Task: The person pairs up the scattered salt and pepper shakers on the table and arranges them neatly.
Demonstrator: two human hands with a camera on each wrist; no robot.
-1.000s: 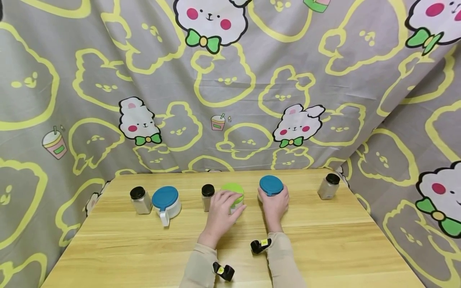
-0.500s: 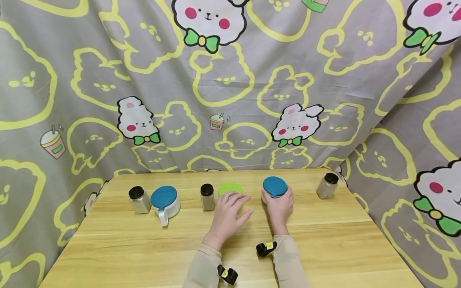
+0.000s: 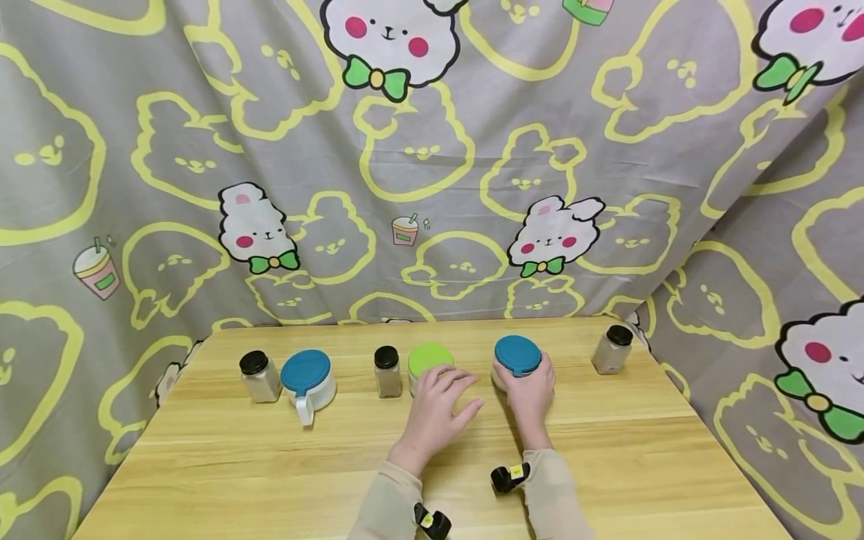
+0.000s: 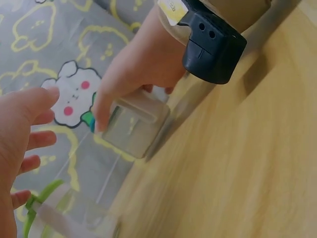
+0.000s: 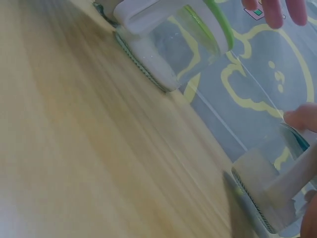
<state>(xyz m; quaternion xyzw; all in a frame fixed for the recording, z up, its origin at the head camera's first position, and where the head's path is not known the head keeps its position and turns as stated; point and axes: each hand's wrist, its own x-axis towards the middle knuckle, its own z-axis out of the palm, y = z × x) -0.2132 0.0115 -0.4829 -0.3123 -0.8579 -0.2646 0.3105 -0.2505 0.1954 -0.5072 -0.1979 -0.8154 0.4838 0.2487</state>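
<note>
A clear seasoning jar with a blue lid (image 3: 517,354) and a white handle is in my right hand (image 3: 532,399). In the left wrist view, that hand's fingers wrap the sides of the clear jar body (image 4: 130,133), upright with its base right at the wood. To its left stands a similar jar with a green lid (image 3: 430,361); its handle and white contents show in the right wrist view. My left hand (image 3: 437,416) hovers in front of the green-lidded jar, fingers spread and holding nothing, overlapping its lower part in the head view.
Left of the green-lidded jar stands a small black-capped shaker (image 3: 388,371). Farther left are another blue-lidded jar (image 3: 307,375) and a second black-capped shaker (image 3: 259,377). A third shaker (image 3: 613,349) stands at right. Behind the wooden table (image 3: 270,472) hangs a patterned curtain (image 3: 432,180).
My left hand has drawn back from the green-lidded jar, toward the right and nearer. My right hand has shifted the blue-lidded jar slightly right and nearer. The other jars stay put.
</note>
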